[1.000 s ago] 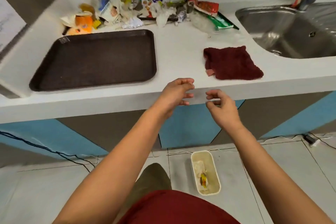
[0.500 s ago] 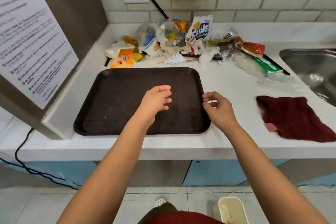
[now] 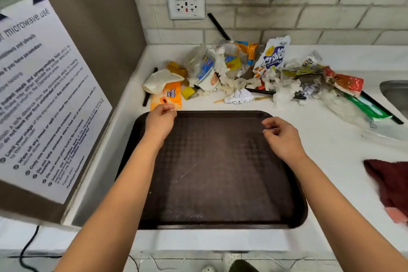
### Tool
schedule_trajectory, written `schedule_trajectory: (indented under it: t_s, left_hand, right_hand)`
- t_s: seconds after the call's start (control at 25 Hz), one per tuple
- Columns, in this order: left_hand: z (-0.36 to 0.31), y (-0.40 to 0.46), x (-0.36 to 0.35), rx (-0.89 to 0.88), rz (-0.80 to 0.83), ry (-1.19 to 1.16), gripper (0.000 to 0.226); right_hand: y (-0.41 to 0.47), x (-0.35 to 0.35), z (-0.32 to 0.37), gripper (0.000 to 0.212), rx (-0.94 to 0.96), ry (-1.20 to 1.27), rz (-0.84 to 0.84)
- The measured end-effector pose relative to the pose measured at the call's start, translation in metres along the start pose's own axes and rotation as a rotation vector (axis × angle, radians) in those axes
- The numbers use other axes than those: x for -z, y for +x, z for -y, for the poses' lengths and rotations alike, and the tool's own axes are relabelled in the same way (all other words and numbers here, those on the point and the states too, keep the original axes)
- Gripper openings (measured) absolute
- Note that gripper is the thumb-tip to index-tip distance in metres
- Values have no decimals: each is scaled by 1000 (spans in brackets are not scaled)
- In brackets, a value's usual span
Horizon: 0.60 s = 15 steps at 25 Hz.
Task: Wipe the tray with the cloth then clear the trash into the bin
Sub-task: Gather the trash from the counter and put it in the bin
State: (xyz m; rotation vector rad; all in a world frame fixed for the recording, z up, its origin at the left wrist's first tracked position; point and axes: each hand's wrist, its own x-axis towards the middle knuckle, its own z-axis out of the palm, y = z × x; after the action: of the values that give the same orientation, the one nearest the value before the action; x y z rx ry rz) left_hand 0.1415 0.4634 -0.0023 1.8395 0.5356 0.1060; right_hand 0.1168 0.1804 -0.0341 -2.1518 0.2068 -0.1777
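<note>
While both hands hover empty, the counter (image 3: 331, 150) carries one brown tray (image 3: 220, 172), flat near its front edge; stiff, probably light, take by the rim. One maroon cloth (image 3: 388, 181) right of it: soft, limp, grab anywhere. Trash pile (image 3: 242, 75) behind the tray: many light crinkly wrappers, uncountable. Left hand (image 3: 160, 120) and right hand (image 3: 280, 137) loosely curled, holding nothing. Bin not visible.
</note>
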Motion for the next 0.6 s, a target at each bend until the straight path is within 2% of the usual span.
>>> schedule_trajectory:
  t_s: [0.16, 0.36, 0.6]
  left_hand:
    - [4, 33, 3, -187, -161, 274, 26]
    - [2, 85, -8, -296, -183, 467, 41]
    - [1, 147, -21, -295, -174, 733, 58]
  right_hand:
    - [45, -10, -1, 23, 49, -102, 42]
    - [110, -22, 4, 24, 102, -263, 81]
    - [156, -55, 3, 40, 100, -433, 265]
